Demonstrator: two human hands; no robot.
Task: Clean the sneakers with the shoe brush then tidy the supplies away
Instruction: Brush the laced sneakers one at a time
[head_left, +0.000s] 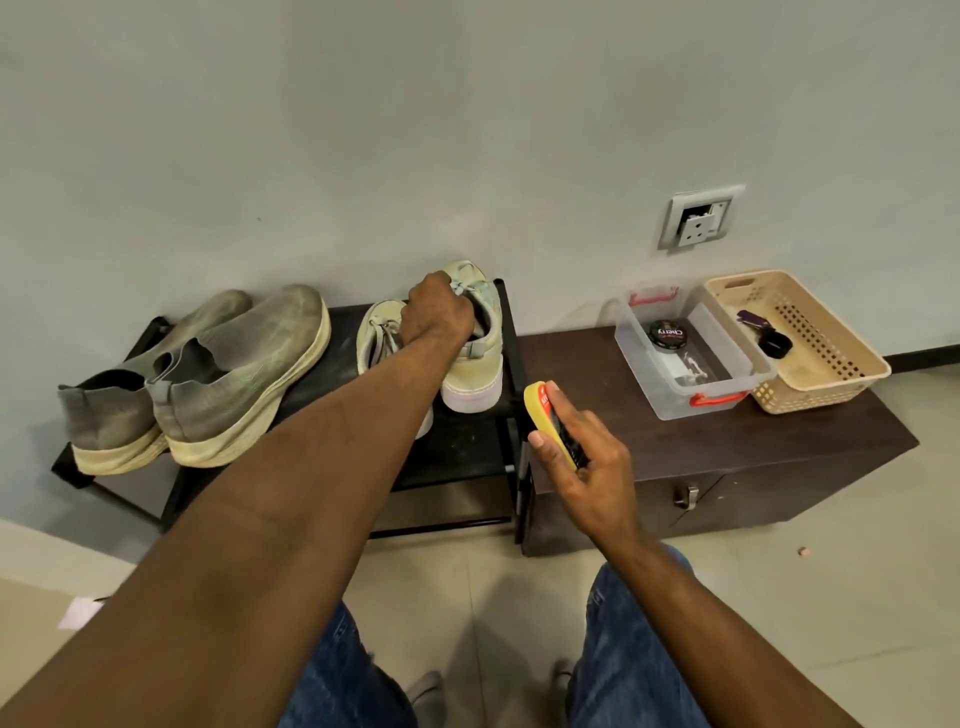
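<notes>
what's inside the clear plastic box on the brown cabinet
In the clear plastic box sits a round black polish tin by the back end and a dark flat item in front; what it is cannot be told.

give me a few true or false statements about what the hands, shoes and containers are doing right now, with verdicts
1. The left hand grips a pale lace-up sneaker on the black rack. True.
2. The right hand is empty. False: it holds the yellow shoe brush.
3. The polish tin lies in the beige basket. False: it lies in the clear plastic box beside the basket.
4. A grey slip-on pair stands on the rack's left part. True.
5. The brush is touching the sneaker. False: it is held apart, to the sneaker's right.
</notes>
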